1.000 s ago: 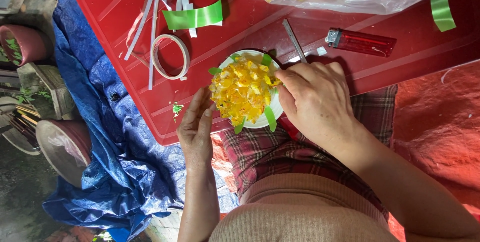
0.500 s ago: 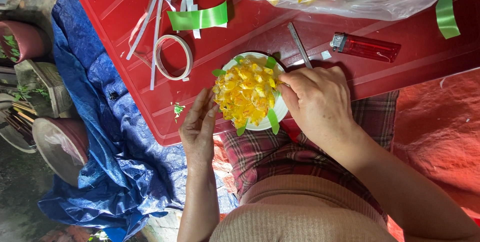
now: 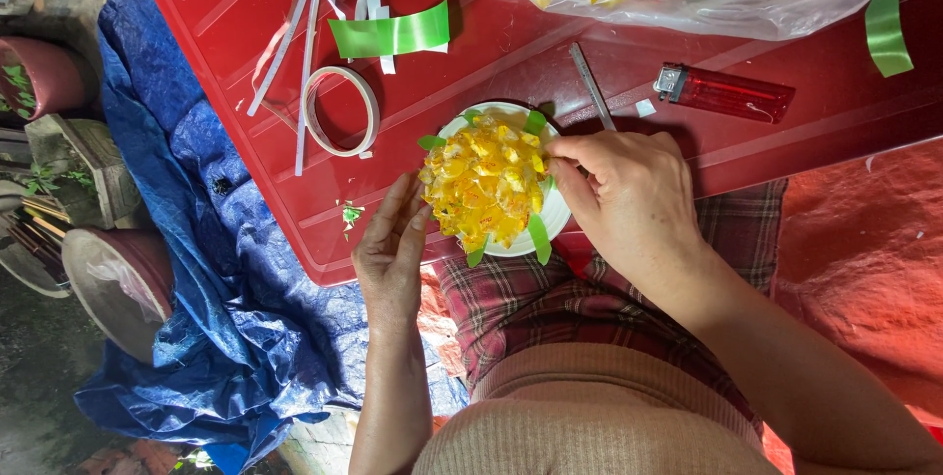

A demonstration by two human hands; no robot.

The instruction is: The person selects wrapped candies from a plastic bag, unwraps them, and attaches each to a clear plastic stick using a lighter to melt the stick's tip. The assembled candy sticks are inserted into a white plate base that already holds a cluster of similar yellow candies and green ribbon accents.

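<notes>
Yellow candy mound (image 3: 483, 183) on white plate (image 3: 556, 216), near edge of red tabletop (image 3: 246, 3). Left hand (image 3: 390, 251) flat and released, fingertips bracing mound's left side. Right hand (image 3: 629, 202) pinching at mound's right edge, by green leaf strip (image 3: 536, 237). Best done gently: steady left side, press lightly, avoid shifting plate.

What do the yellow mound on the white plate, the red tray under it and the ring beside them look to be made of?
Yellow mound: probably crinkly cellophane-wrapped pieces, since it glints and creases. White round plate: matte, paper or foam; cannot tell. Red tray: glossy moulded plastic with ridges. Pale ring: likely a thin tape roll.
</notes>
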